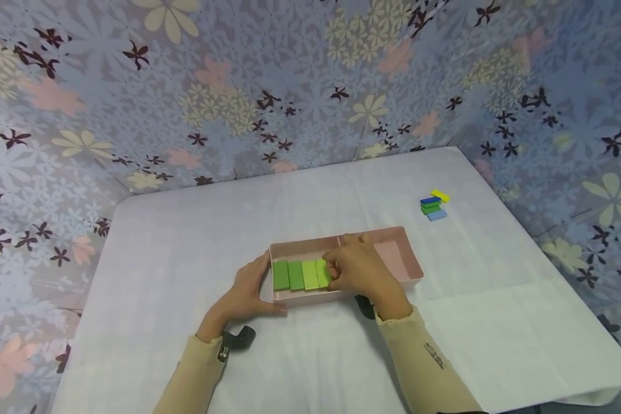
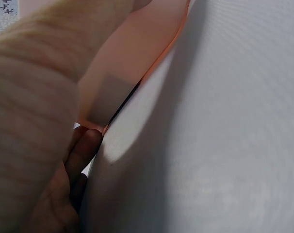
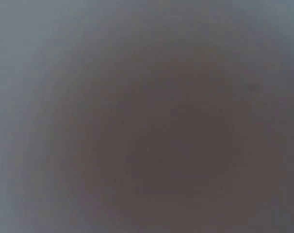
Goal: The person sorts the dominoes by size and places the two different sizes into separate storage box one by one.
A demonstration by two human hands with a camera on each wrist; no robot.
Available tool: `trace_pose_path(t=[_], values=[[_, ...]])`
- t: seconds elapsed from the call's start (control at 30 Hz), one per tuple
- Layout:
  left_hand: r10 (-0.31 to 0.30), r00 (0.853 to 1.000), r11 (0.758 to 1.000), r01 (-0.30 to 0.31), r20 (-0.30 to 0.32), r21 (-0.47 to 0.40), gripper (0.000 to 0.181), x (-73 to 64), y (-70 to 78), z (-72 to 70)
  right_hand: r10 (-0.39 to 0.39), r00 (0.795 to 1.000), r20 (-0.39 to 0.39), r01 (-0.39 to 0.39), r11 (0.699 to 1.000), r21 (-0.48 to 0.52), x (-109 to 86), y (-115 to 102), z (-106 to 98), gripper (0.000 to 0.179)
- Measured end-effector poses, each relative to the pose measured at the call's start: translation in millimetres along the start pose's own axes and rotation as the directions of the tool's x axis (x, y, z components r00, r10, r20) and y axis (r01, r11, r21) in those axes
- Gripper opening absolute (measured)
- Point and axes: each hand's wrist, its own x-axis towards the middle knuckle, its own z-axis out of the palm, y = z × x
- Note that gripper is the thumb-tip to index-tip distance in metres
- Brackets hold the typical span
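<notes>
A pink two-compartment box (image 1: 310, 298) stands on the white-covered table. In its left compartment a row of flat blocks lies side by side: green blocks (image 1: 282, 276) at the left, a yellow-green block (image 1: 310, 275) and another yellow-green block (image 1: 322, 273) at the right. My left hand (image 1: 242, 296) rests spread at the box's left front corner, fingers along the end and thumb along the front. My right hand (image 1: 359, 267) reaches over the divider, thumb and curled fingers pinching the rightmost yellow-green block, whose right part they hide. The right wrist view is dark and blurred.
Beyond the box, at the right back, lie a yellow block (image 1: 440, 196), a dark blue block (image 1: 430, 200), green blocks (image 1: 431, 210) and a light blue block (image 1: 437, 215). Flower-patterned cloth (image 1: 310, 86) hangs behind the table.
</notes>
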Motion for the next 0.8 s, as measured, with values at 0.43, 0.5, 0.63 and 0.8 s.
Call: trace_pose_path(t=[0.43, 0.5, 0.63, 0.8], values=[[-0.003, 1.0, 1.0, 0.003, -0.011, -0.015, 0.139, 0.0, -0.3, 3.5, 0.002, 0.999, 0.043, -0.002, 1.0, -0.012, 1.3, -0.4, 3.5, 0.05], [0.004, 1.0, 1.0, -0.004, -0.014, -0.019, 0.138, -0.4, 0.6, 3.4, -0.009, 0.999, 0.036, 0.009, 1.0, -0.019, 1.2, -0.3, 4.4, 0.05], [-0.003, 1.0, 1.0, 0.003, -0.008, -0.014, 0.138, -1.1, 1.4, 3.0, -0.019, 0.999, 0.029, 0.02, 0.999, -0.031, 1.8, -0.8, 5.5, 0.052], [-0.013, 1.0, 1.0, 0.013, -0.008, -0.011, 0.138, -1.3, 1.5, 2.8, -0.003, 0.999, 0.04, 0.005, 0.999, -0.04, 3.2, -1.7, 6.8, 0.051]])
